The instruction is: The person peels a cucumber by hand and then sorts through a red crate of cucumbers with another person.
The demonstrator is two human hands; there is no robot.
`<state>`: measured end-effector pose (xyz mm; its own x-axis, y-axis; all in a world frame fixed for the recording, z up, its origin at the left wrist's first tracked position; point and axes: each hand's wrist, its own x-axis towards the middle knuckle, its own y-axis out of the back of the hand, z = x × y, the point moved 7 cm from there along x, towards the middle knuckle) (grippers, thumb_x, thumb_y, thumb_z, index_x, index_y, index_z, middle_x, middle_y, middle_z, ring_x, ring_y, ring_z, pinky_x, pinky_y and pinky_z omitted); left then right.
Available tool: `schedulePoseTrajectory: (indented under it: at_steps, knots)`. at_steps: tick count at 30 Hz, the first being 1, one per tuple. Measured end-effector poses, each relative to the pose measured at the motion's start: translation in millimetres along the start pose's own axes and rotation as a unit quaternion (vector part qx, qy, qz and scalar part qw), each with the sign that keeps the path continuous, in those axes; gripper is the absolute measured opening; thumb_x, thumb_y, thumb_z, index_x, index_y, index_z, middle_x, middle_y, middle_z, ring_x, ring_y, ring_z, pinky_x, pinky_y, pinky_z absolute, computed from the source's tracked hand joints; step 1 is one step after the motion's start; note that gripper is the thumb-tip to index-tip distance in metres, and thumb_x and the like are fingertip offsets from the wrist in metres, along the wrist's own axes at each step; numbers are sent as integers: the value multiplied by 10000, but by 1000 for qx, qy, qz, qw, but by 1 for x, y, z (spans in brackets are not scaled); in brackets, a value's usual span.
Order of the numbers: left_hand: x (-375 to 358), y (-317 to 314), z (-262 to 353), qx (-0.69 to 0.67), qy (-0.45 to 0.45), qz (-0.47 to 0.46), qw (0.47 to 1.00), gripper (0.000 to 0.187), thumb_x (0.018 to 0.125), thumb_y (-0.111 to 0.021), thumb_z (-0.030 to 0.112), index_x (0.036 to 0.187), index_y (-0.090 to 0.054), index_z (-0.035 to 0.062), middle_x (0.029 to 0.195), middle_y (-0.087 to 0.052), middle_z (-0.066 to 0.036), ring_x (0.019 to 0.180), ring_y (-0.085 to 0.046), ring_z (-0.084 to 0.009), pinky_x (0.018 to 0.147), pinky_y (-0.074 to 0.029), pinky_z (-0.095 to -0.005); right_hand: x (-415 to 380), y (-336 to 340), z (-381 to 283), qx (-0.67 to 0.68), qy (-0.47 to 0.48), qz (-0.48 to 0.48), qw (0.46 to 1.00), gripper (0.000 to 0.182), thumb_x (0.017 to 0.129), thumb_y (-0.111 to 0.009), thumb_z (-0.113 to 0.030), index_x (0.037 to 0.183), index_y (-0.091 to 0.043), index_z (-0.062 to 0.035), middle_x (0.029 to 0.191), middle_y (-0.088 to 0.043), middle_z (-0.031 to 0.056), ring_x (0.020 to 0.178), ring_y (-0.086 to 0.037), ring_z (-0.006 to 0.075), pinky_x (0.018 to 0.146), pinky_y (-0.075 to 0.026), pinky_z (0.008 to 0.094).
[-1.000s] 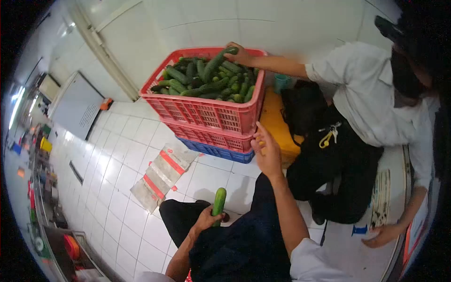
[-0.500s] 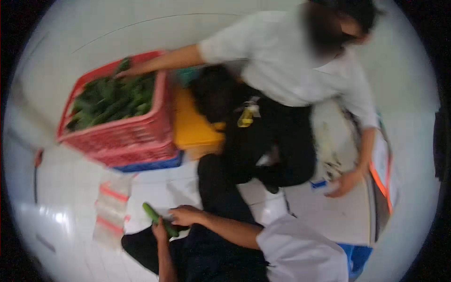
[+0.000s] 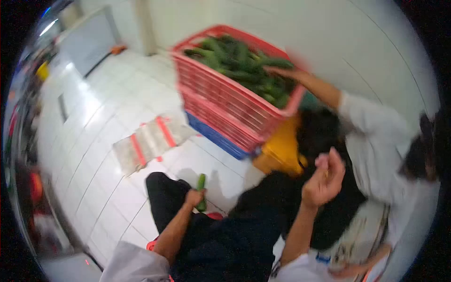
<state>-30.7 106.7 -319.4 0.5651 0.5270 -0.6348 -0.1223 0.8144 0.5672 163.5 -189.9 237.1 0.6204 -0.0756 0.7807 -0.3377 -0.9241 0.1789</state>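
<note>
My left hand (image 3: 194,197) is closed around a green cucumber (image 3: 201,182), which stands nearly upright by my knee, low over the floor. Raised at the right is my right hand (image 3: 323,181), its fingers bent and somewhat apart, with nothing visible held in it. Beyond my hands, a red plastic crate (image 3: 225,87) is heaped with cucumbers (image 3: 235,61). A co-worker's hand (image 3: 284,73) reaches onto that heap.
Under the red crate is another red one (image 3: 216,117), above a blue base (image 3: 216,136). A yellow box (image 3: 279,145) stands beside the stack. A flattened sack with red stripes (image 3: 151,143) lies on the white tiled floor (image 3: 112,188). The co-worker sits close at right.
The view has swung left, so the crate now appears nearer the middle. My right hand has come away from the cucumber and risen to the right; my left hand still holds it.
</note>
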Motion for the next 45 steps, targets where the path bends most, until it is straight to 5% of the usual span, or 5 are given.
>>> schedulePoseTrajectory:
  at_steps: [5,7,15,22,45]
  knots:
    - [-41,12,50,-64,-51,5,997,845,743,-639,653,1092,-615,-117,1064,-640,-324,1027,-631,-426,893,-490,-437,-196,-80,143,-41,-146,-305,940,127,912,-553,-129,882,-519,-11,807,-545,95,712,-549,175,672,-479,328]
    - [-47,13,49,-45,-27,-64,997,858,741,-640,659,1116,-611,-113,1081,-644,-307,1026,-635,-411,895,-491,-431,-304,-100,177,-159,-287,-545,772,170,844,-579,-27,995,-654,-7,911,-686,146,786,-666,236,722,-522,337]
    - [-59,-14,64,7,-192,-131,973,718,739,-678,538,1240,-593,30,1149,-648,-232,1056,-634,-363,908,-493,-418,-303,-171,45,79,-105,-520,844,248,886,-548,-73,1117,-638,-56,1060,-656,149,1002,-628,324,880,-496,407]
    - [-80,-47,70,179,-253,-238,921,706,733,-684,533,1252,-595,62,1145,-654,-220,1060,-634,-357,910,-495,-422,-460,-148,162,-102,-227,-775,581,338,828,-615,-188,1158,-652,-127,1078,-676,187,1027,-633,354,903,-494,428]
    - [-88,-2,85,106,-206,-196,953,596,796,-659,512,1228,-615,103,1134,-659,-217,1079,-619,-383,907,-493,-450,-406,-152,171,-161,-358,-626,674,682,780,-620,-259,1378,-385,-29,1332,-396,370,1092,-565,494,930,-495,503]
